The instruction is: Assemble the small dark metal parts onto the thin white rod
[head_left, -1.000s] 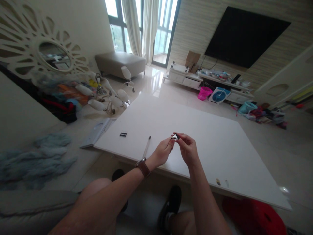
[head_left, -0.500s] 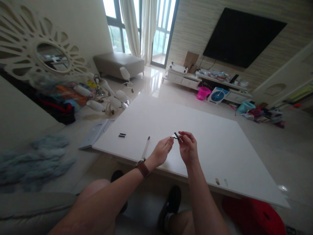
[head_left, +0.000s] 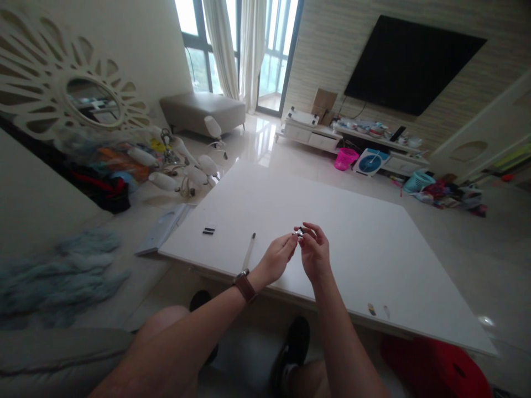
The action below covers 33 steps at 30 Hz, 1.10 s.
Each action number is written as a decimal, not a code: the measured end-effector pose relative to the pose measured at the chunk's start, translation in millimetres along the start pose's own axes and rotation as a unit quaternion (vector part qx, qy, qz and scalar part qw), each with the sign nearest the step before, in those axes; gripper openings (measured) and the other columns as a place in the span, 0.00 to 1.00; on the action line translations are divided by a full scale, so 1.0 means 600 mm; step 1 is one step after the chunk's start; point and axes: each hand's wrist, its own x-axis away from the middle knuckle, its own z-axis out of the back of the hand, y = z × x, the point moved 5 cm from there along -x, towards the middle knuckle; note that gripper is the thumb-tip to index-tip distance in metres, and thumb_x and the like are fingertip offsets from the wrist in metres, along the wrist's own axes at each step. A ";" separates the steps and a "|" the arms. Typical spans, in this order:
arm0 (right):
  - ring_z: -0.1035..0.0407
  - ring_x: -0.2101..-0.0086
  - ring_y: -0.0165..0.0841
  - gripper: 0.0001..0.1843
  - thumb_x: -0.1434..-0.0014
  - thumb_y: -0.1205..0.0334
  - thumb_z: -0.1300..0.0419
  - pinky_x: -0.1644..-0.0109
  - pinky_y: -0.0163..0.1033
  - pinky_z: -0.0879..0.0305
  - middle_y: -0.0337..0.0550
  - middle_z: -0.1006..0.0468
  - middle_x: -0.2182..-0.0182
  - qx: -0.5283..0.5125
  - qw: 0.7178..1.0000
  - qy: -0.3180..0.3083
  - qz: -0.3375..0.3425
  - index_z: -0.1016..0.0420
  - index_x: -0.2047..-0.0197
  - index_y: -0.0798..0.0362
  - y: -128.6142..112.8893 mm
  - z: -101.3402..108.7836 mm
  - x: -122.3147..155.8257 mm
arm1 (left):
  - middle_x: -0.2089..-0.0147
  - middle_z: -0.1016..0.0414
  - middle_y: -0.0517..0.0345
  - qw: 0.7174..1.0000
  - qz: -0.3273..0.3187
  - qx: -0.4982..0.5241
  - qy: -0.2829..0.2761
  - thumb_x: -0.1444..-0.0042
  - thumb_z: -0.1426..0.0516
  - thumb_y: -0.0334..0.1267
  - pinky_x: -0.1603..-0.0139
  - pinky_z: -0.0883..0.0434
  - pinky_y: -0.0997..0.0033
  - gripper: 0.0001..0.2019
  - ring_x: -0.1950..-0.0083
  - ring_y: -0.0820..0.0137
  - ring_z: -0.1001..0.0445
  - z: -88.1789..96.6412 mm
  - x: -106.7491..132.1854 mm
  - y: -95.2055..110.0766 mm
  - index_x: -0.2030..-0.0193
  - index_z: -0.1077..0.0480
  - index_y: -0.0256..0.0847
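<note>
Both hands meet over the near part of the white table (head_left: 365, 237). Between my fingertips is a small black and silver object (head_left: 299, 233), too small to identify. My left hand (head_left: 276, 258), with a brown-strapped watch (head_left: 244, 284) on the wrist, pinches it from the left. From the other side, my right hand (head_left: 315, 251) grips it with thumb and fingertips, which partly cover it. A slim pale stick with a dark tip (head_left: 250, 249), like a pen, lies left of my left hand. Farther left rest two short black strips (head_left: 208, 231).
A small yellow and dark piece (head_left: 371, 309) and a clear piece (head_left: 386, 312) lie near the table's front right edge. A red round seat (head_left: 435, 367) stands below that edge. On the floor beyond the left side sits a chandelier (head_left: 186, 166) with white shades.
My right hand has moved slightly left and closer to my left hand. The black part of the small object, upright and tilted before, now sits lower and more hidden between the fingers.
</note>
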 end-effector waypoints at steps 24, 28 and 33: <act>0.30 0.48 0.43 0.20 0.39 0.51 0.41 0.52 0.46 0.33 0.50 0.25 0.47 0.308 0.945 0.080 0.079 0.28 0.47 0.51 0.026 0.002 0.006 | 0.60 0.22 0.51 0.984 0.032 -0.049 0.170 0.38 0.46 0.50 0.58 0.30 0.69 0.16 0.58 0.67 0.25 0.081 -0.037 -0.034 0.61 0.27 0.39; 0.34 0.42 0.42 0.24 0.38 0.53 0.42 0.47 0.48 0.33 0.51 0.33 0.37 0.336 0.933 0.060 0.114 0.32 0.40 0.48 0.020 -0.019 0.018 | 0.50 0.21 0.47 0.984 -0.011 -0.078 0.160 0.36 0.46 0.47 0.40 0.35 0.61 0.15 0.45 0.62 0.27 0.072 -0.034 -0.037 0.57 0.23 0.39; 0.35 0.40 0.42 0.24 0.38 0.53 0.43 0.44 0.48 0.34 0.52 0.31 0.37 0.327 0.934 0.092 0.112 0.31 0.40 0.50 0.015 -0.016 0.025 | 0.33 0.32 0.45 0.980 -0.033 -0.111 0.160 0.37 0.44 0.44 0.29 0.45 0.57 0.13 0.30 0.58 0.38 0.056 -0.025 -0.035 0.56 0.21 0.40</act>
